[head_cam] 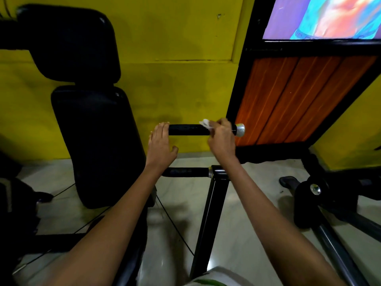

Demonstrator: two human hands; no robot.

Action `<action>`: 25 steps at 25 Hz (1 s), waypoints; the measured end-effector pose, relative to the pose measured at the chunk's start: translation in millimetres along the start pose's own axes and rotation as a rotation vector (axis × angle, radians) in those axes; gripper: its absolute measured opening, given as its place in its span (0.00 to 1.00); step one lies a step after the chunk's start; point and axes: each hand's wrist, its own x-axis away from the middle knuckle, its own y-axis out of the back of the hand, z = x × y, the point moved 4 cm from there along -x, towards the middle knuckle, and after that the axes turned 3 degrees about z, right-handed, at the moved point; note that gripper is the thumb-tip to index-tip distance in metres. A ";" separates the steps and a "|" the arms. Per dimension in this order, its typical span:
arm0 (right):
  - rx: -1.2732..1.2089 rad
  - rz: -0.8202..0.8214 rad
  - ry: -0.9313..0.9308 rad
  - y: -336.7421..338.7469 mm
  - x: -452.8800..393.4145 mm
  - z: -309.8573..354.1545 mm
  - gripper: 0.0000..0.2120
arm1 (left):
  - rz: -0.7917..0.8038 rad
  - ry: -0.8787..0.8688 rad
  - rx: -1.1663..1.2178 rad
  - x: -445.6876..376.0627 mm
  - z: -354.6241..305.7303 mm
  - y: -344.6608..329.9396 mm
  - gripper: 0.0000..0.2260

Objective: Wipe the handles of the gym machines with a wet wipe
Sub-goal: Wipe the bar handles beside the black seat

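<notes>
Yellow wall (181, 38) behind, pale tiled floor (257, 203) below. Right hand (221, 139) fingers curl round a white wet wipe (205, 123), pressed on the upper foam handle (188, 130) near its chrome end cap (240, 130) at 3 o'clock. Left hand (160, 144) lies at the handle's 9 o'clock end, fingers straight over it, thumb free. Bare grip between hands. Lower handle (185, 172) at 6 o'clock; black back pad (92, 141) at 9 o'clock; orange wood panel (288, 100) close behind the cap.

- yellow wall (175, 79) behind everything
- black padded seat back (97, 141) on the left
- orange wood-look panel (292, 96) in a black frame
- colourful poster (321, 17) top right
- pale tiled floor (247, 213)
</notes>
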 end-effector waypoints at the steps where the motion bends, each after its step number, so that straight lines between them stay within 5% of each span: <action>1: 0.027 -0.046 -0.059 10.5 -2.6 -15.9 0.17 | -0.001 -0.001 -0.003 0.4 -0.3 0.3 0.33; 5: 0.085 -0.104 -0.151 13.3 -3.8 -18.6 0.17 | -0.022 0.023 -0.015 2.1 -1.8 -1.8 0.33; 11: -0.015 0.113 0.144 -26.0 4.8 49.0 0.18 | -0.032 0.001 -0.033 0.7 1.0 -2.7 0.34; 19: 0.094 -0.039 -0.132 46.0 -25.1 -61.5 0.12 | -0.050 -0.015 -0.023 1.2 2.5 -4.3 0.33; 25: 0.074 -0.044 0.091 45.1 -10.2 -63.6 0.11 | -0.092 -0.026 0.020 2.8 2.6 -5.5 0.33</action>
